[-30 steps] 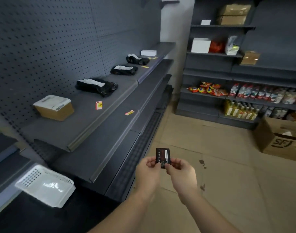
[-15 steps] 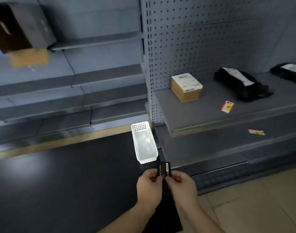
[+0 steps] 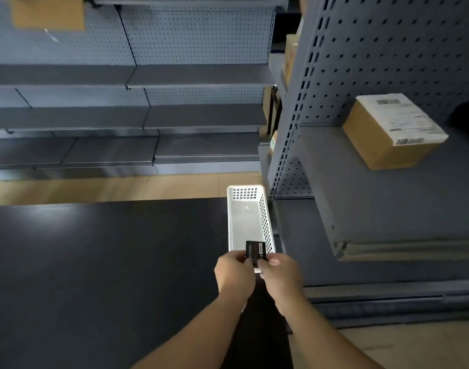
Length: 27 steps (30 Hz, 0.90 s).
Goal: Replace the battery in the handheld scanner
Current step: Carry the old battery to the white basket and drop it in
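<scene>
A flat black battery (image 3: 255,251) with a pale label stands upright between my two hands. My left hand (image 3: 234,274) pinches its left edge and my right hand (image 3: 280,274) pinches its right edge. The hands hover over the near end of a white perforated plastic basket (image 3: 232,222), which looks empty and sits at the right edge of a black table (image 3: 100,262). No scanner is in view.
Grey metal shelving (image 3: 387,209) rises right beside the basket, with a labelled cardboard box (image 3: 387,131) on its shelf. More grey shelves (image 3: 126,115) run along the back across a strip of tan floor. Another cardboard box (image 3: 47,12) hangs at the top left.
The view has swung left from the aisle to the black table and basket. Both hands have kept the same hold on the battery, which now sits over the basket's near end.
</scene>
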{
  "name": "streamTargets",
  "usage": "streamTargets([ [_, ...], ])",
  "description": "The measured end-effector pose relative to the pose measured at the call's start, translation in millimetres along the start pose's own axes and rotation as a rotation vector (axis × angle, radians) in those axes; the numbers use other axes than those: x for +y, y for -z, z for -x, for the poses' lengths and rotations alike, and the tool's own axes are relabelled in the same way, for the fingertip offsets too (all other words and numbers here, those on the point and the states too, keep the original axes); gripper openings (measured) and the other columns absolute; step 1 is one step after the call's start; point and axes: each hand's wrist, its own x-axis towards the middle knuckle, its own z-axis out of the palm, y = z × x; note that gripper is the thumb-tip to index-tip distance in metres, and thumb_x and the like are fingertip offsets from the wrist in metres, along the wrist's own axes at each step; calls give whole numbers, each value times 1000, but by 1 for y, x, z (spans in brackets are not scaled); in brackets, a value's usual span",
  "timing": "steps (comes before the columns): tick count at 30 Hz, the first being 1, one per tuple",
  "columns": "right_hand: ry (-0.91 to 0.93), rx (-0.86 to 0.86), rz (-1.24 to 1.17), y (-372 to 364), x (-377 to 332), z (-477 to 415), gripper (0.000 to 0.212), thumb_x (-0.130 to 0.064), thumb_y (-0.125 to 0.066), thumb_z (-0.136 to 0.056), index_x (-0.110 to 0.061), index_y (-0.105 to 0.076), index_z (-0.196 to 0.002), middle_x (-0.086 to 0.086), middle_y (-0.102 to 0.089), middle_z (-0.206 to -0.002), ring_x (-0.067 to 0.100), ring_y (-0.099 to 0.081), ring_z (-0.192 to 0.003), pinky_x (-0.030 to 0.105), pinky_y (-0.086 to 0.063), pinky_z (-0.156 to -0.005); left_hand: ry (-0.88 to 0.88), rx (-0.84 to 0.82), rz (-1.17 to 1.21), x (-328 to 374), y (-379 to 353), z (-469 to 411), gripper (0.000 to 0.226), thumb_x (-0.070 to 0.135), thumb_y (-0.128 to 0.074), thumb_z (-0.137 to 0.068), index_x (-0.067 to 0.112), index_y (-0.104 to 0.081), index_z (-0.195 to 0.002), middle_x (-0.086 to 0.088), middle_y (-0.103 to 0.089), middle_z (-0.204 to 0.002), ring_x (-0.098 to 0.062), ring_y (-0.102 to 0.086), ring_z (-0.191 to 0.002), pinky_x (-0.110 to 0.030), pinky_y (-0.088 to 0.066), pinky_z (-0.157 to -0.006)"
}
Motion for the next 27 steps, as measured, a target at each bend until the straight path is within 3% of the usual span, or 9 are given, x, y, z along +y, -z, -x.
streamTargets([
  [4, -43, -14, 59, -19, 6, -39, 9, -11, -70, -86, -10, -74, -93, 5, -75, -83, 20, -73, -74, 44, -62, -75, 38, 14, -102, -12, -17, -40, 21, 6, -58, -90, 14, -77, -91, 2, -73, -85, -6, -63, -68, -12, -39, -48],
  [7, -83, -8, 113, -29, 9, -58, 14, -6, -73, -82, -13, -70, -70, 10, -74, -77, 25, -74, -70, 49, -62, -72, 68, -15, -236, -13, -21, -57, 19, 4, -57, -91, 8, -75, -89, -6, -72, -83, -11, -60, -62, -20, -47, -49],
  [11, -100, 6, 213, -36, 8, -69, 13, -9, -72, -83, -4, -73, -70, 9, -73, -68, 21, -72, -61, 31, -60, -56, 76, -97, -344, -9, -22, -63, 22, -8, -56, -86, 3, -72, -96, -7, -70, -88, -21, -67, -77, -31, -60, -69],
  [13, -116, 13, 244, -38, 8, -74, 14, -9, -72, -81, -3, -72, -69, 9, -72, -66, 22, -71, -58, 30, -59, -53, 61, -121, -403, -10, -23, -64, 26, -11, -54, -86, 3, -68, -101, -8, -69, -95, -25, -68, -86, -35, -61, -77],
  [16, -148, 3, 272, -40, 6, -74, 21, -5, -71, -79, -5, -66, -58, 7, -67, -56, 22, -66, -48, 32, -60, -51, 35, -170, -449, -14, -25, -65, 22, -11, -53, -85, 2, -66, -96, -8, -67, -87, -19, -63, -74, -28, -58, -67],
  [19, -145, -12, 341, -40, 4, -71, 30, -6, -68, -80, -9, -58, -51, 4, -57, -50, 21, -54, -46, 27, -49, -48, 10, -202, -478, -15, -24, -61, 15, -6, -53, -88, 6, -59, -82, 1, -54, -68, -8, -49, -56, -14, -39, -47],
  [23, -172, -26, 282, -39, -2, -64, 21, -14, -60, -90, -3, -71, -75, 9, -71, -69, 24, -69, -62, 32, -61, -54, -2, -210, -507, -15, -19, -54, 18, -6, -52, -87, 7, -59, -77, -3, -60, -73, -13, -54, -61, -20, -43, -52],
  [25, -151, -69, 233, -33, -4, -57, 27, -12, -56, -93, -7, -67, -69, 6, -67, -66, 18, -65, -57, 26, -55, -52, -47, -214, -521, -13, -16, -51, 26, -2, -51, -89, 14, -50, -68, 3, -53, -69, -9, -48, -58, -17, -42, -51],
  [27, -88, -94, 232, -22, -6, -48, 32, -7, -53, -91, -9, -60, -60, 8, -62, -63, 18, -58, -54, 29, -47, -55, -125, -230, -572, -11, -11, -48, 24, 0, -50, -91, 17, -53, -73, 3, -57, -77, -10, -52, -67, -19, -49, -61],
])
